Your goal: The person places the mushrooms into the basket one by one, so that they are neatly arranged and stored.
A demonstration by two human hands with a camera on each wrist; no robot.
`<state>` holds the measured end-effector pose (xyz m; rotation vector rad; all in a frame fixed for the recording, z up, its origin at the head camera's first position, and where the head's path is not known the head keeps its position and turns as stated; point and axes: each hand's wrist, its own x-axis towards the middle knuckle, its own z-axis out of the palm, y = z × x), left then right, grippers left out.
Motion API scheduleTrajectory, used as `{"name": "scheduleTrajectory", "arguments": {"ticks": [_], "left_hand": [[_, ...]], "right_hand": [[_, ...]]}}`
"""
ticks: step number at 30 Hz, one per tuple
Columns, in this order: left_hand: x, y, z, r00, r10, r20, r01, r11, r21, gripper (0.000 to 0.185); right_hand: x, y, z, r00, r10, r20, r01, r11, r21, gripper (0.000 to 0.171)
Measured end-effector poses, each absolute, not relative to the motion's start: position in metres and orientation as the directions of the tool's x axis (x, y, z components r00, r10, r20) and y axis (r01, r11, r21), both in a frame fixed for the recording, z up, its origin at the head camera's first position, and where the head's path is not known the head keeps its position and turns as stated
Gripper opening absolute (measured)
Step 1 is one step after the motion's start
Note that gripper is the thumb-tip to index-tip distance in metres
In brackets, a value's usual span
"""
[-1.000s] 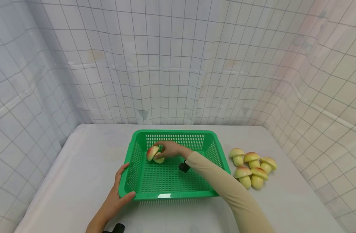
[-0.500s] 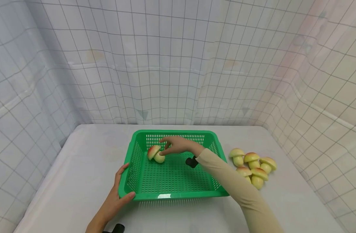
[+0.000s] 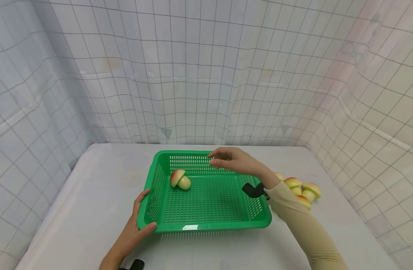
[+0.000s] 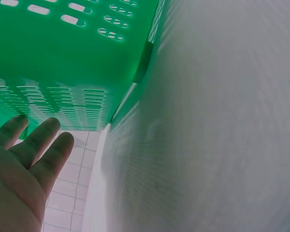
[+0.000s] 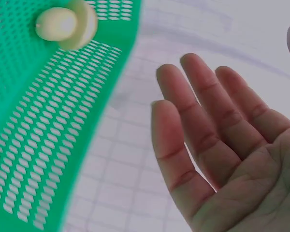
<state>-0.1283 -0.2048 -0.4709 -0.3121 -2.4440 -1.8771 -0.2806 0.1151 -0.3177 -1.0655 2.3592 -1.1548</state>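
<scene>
A green plastic basket with slotted walls stands on the white table. My left hand rests at its front left corner, thumb on the front rim and fingers along the outside of the left wall. Three of those fingers show straight in the left wrist view. Inside the basket, towards the back left, lies a toy mushroom with a red and yellow cap. My right hand hovers over the back right of the basket, holding nothing. In the right wrist view its fingers are loosely extended, away from the mushroom.
Several more toy mushrooms lie in a group on the table to the right of the basket, partly hidden behind the right sleeve. White cloth with a grid pattern hangs behind the table and along both sides.
My right hand has let go of the mushroom in the basket and moved right and up, away from it. The left hand and basket have stayed put.
</scene>
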Motion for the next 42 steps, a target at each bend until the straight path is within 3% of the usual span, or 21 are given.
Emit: {"name": "scheduleTrajectory", "arguments": {"ticks": [7,16,24,30,42], "left_hand": [[-0.129,-0.204,-0.471,-0.979,0.132,0.158,0.187,0.256,0.948,0.085],[-0.129,-0.202,-0.474,-0.980,0.126,0.155,0.183,0.258,0.949,0.085],[-0.128,-0.203,-0.474,-0.981,0.122,0.151,0.178,0.261,0.949,0.084],[-0.127,-0.205,-0.474,-0.980,0.119,0.157,0.182,0.249,0.951,0.084],[-0.128,-0.206,-0.473,-0.980,0.123,0.159,0.185,0.244,0.952,0.083]], "right_hand": [[-0.257,0.171,-0.314,-0.782,-0.585,0.216,-0.479,0.342,-0.809,0.027],[-0.231,0.234,-0.342,-0.845,-0.357,0.397,-0.516,0.355,-0.779,0.026],[-0.217,0.270,-0.371,-0.919,-0.180,0.352,-0.395,0.423,-0.815,0.028],[-0.209,0.290,-0.388,-0.962,-0.036,0.269,-0.245,0.541,-0.804,0.039],[-0.187,0.319,-0.415,-0.956,0.211,0.204,0.046,0.795,-0.605,0.067]]}}
